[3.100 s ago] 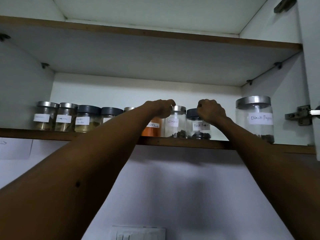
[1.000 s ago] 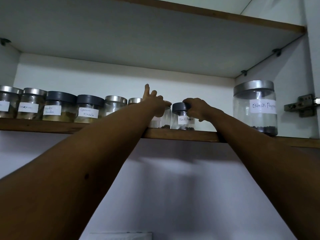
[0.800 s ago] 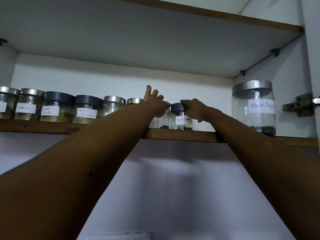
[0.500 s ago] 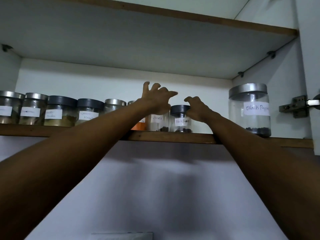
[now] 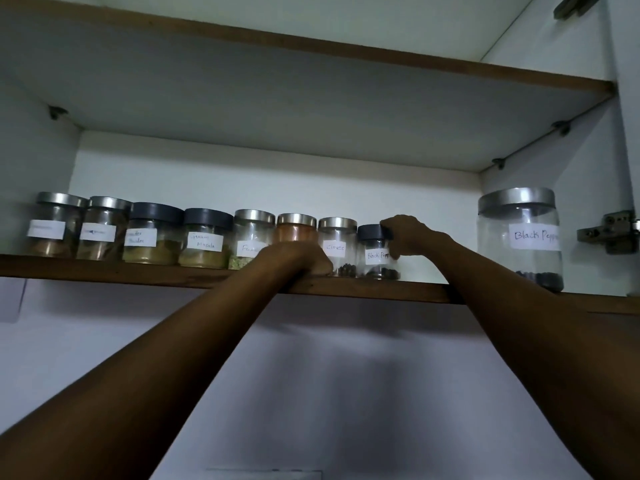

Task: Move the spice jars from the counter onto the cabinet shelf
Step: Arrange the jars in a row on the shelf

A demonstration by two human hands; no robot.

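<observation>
Your left hand [image 5: 294,261] lies curled at the shelf [image 5: 138,271] lip; gripping it or just resting there, I cannot tell. Your right hand [image 5: 410,237] grips the small black pepper jar [image 5: 375,254] by lid and side. The jar stands upright near the front edge, the cloves jar [image 5: 337,244] just beside it at 9 o'clock. This looks like final seating: ease it back toward 12 o'clock, then let go. There is open room at 3 o'clock, before the large jar [image 5: 519,240].
</observation>
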